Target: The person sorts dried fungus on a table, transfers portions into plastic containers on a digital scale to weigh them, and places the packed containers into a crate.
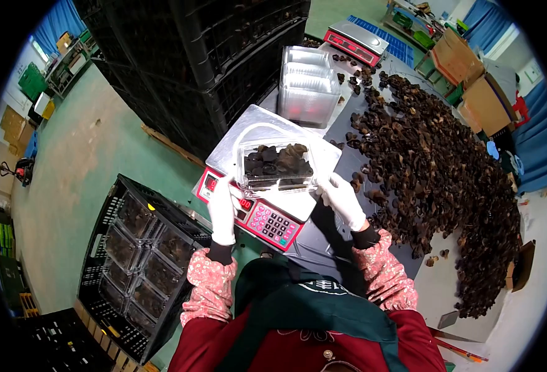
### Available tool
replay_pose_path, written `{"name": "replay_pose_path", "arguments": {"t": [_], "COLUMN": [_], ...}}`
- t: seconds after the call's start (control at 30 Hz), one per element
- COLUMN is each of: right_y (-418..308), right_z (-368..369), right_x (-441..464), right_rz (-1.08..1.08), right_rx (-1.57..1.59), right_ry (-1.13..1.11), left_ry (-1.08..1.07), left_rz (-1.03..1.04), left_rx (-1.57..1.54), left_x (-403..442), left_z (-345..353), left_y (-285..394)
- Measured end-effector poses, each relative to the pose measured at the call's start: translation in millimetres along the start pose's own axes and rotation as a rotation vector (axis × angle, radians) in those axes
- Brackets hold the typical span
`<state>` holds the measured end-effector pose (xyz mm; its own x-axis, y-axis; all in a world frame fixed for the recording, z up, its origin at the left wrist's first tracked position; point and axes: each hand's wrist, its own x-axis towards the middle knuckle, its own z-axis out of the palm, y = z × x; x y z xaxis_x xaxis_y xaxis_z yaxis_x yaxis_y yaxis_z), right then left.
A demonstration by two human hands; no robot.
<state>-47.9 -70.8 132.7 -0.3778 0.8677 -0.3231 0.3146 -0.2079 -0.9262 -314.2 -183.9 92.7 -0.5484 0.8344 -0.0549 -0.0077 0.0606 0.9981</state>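
A clear plastic box (276, 181) holding dark, wrinkled pieces that look like wood ear mushrooms (280, 161) is over the metal plate of a red-and-silver weighing scale (329, 160). My left hand (224, 208), in a white glove, grips the box at its near left corner. At the near right corner, my gloved right hand (343, 199) has its fingers closed on the box edge. Whether the box rests on the plate or is slightly raised, I cannot tell. Red digits glow on the scale's display, partly covered by my left hand; its keypad (272, 224) faces me.
A large heap of mushrooms (441, 161) spreads over the table's right side. Stacked clear boxes (309, 93) stand behind the scale, with a second scale (355, 42) farther back. Tall black crates (162, 62) rise at left; a black crate of filled boxes (93, 254) sits lower left.
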Motion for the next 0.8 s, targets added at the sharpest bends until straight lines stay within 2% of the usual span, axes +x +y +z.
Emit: {"name": "replay_pose_path", "arguments": {"t": [0.03, 0.1, 0.13, 0.17, 0.27, 0.3, 0.37, 0.4, 0.43, 0.5, 0.63, 0.7, 0.8], "right_y": [-3, -9, 1, 8, 8, 1, -13, -30, -39, -50, -46, -36, -30], "right_z": [1, 6, 8, 7, 2, 3, 7, 12, 11, 8, 9, 8, 7], "right_x": [0, -1, 7, 12, 20, 19, 16, 11, 7, 4, 5, 10, 15], "right_rz": [-0.004, -0.052, -0.177, -0.181, -0.215, -0.22, -0.449, -0.511, -0.512, -0.28, -0.193, -0.206, -0.22], "right_rx": [0.001, -0.026, 0.069, 0.074, 0.427, 0.429, 0.276, 0.36, 0.362, 0.401, 0.37, 0.364, 0.381], "right_ry": [-0.001, 0.133, 0.131, 0.13, 0.055, 0.056, 0.115, 0.099, 0.103, 0.028, 0.057, 0.063, 0.05], "left_ry": [0.161, 0.308, 0.329, 0.35, 0.354, 0.353, 0.306, 0.344, 0.381, 0.345, 0.368, 0.352, 0.347], "left_rz": [0.095, 0.595, 0.614, 0.632, 0.615, 0.601, 0.596, 0.621, 0.646, 0.635, 0.656, 0.631, 0.661], "left_rx": [0.166, 0.425, 0.529, 0.633, 0.737, 0.787, 0.772, 0.818, 0.864, 0.914, 0.945, 1.104, 1.127], "left_x": [2, 16, 20, 23, 33, 36, 41, 37, 33, 30, 36, 39, 46], "left_z": [5, 13, 18, 22, 26, 28, 28, 34, 40, 50, 62, 64, 65], "left_y": [8, 16, 21, 24, 30, 29, 22, 28, 35, 40, 53, 59, 50]}}
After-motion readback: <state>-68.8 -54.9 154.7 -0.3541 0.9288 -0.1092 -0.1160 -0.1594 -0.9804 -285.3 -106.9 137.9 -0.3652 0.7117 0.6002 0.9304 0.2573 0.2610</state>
